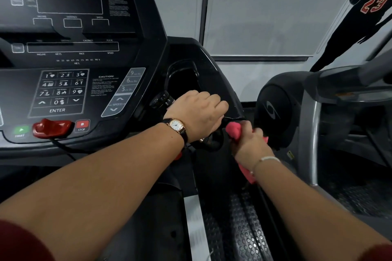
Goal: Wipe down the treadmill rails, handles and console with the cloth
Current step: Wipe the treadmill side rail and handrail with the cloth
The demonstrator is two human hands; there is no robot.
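The treadmill console [70, 53] fills the upper left, dark, with a keypad and a red safety key. To its right a black handle [212, 142] runs down into the right rail [220, 176]. My left hand [199, 112], with a watch on the wrist, curls over the top of that handle beside the cup holder. My right hand [252, 144] grips a pink cloth [233, 130] and presses it against the handle's right side. The cloth's tail hangs below my wrist.
Another grey exercise machine [318, 112] stands close on the right. A window and white wall lie behind. The treadmill's dimpled side step [244, 229] runs down the lower middle. A black cord trails from the safety key [52, 128].
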